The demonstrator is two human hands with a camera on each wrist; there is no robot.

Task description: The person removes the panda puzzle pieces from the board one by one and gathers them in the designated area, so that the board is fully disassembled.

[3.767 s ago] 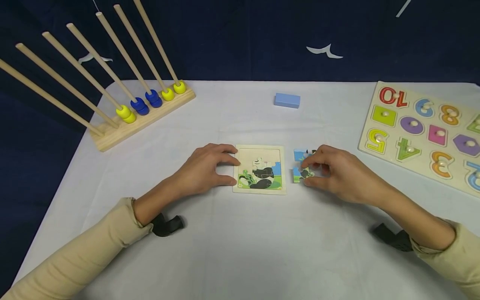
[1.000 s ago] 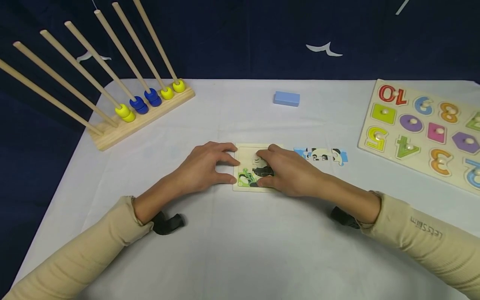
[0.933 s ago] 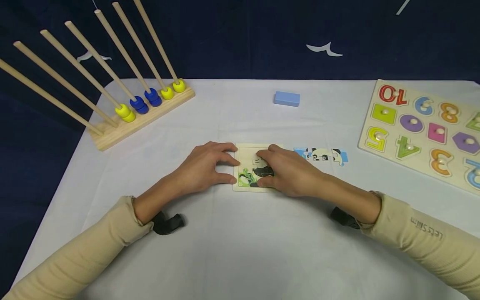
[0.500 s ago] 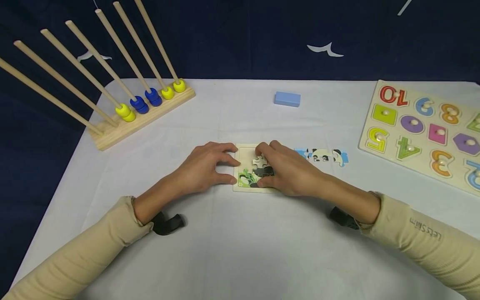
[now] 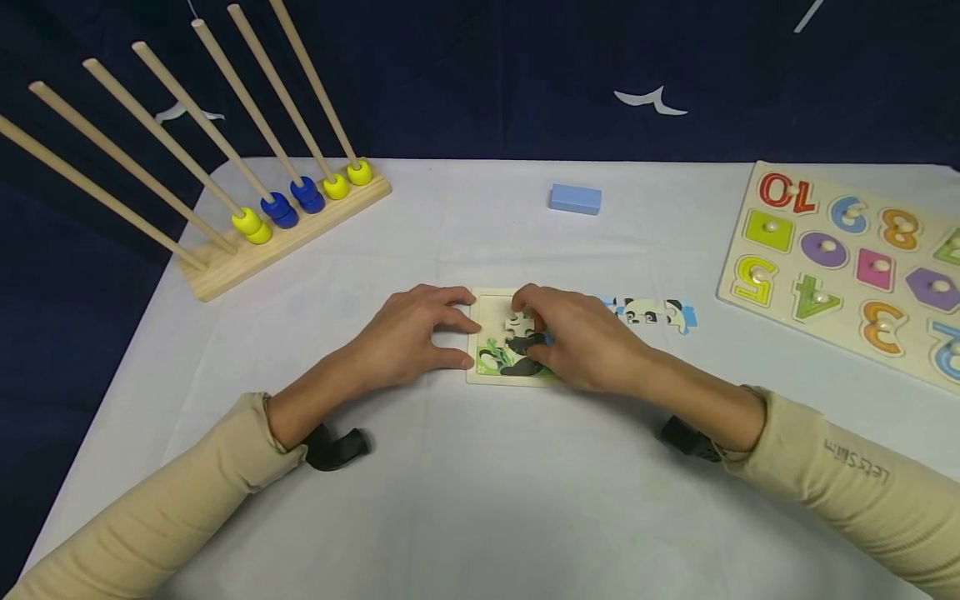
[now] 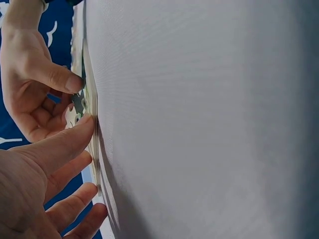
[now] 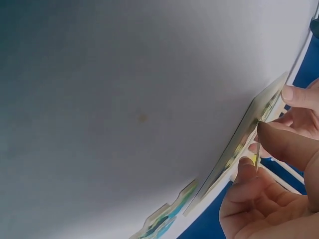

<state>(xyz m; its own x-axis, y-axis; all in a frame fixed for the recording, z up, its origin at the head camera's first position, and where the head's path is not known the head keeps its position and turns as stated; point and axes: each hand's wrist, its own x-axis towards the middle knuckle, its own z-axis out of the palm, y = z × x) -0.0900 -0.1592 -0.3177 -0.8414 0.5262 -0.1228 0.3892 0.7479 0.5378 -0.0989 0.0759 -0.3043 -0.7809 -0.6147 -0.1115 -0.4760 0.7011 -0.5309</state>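
Note:
In the head view, a square wooden panda puzzle board (image 5: 472, 377) lies on the white tablecloth. Its lower part shows a panda body and green bamboo; its upper left is bare wood. My left hand (image 5: 408, 342) touches the board's left edge with thumb and fingertips, fingers spread. Over the board's right side, my right hand (image 5: 596, 342) covers part of the picture. The right wrist view reveals a thin puzzle piece (image 7: 257, 158) pinched between its thumb and fingers; its printed face is hidden. Loose panda-face pieces (image 5: 643, 312) lie just right, one partly covered by the hand.
A wooden abacus stand (image 5: 292, 242) with upright rods and yellow and blue beads stands at back left. A blue block (image 5: 575, 199) lies at the back. At right is a peg board (image 5: 810, 242) of numbers and shapes. Dark cloth (image 5: 495, 83) hangs behind.
My right hand has gone from the loose pieces leftward onto the board; a green-edged piece has left the tablecloth. Lately its thumb has shifted slightly right, uncovering more panda. The left hand stays put.

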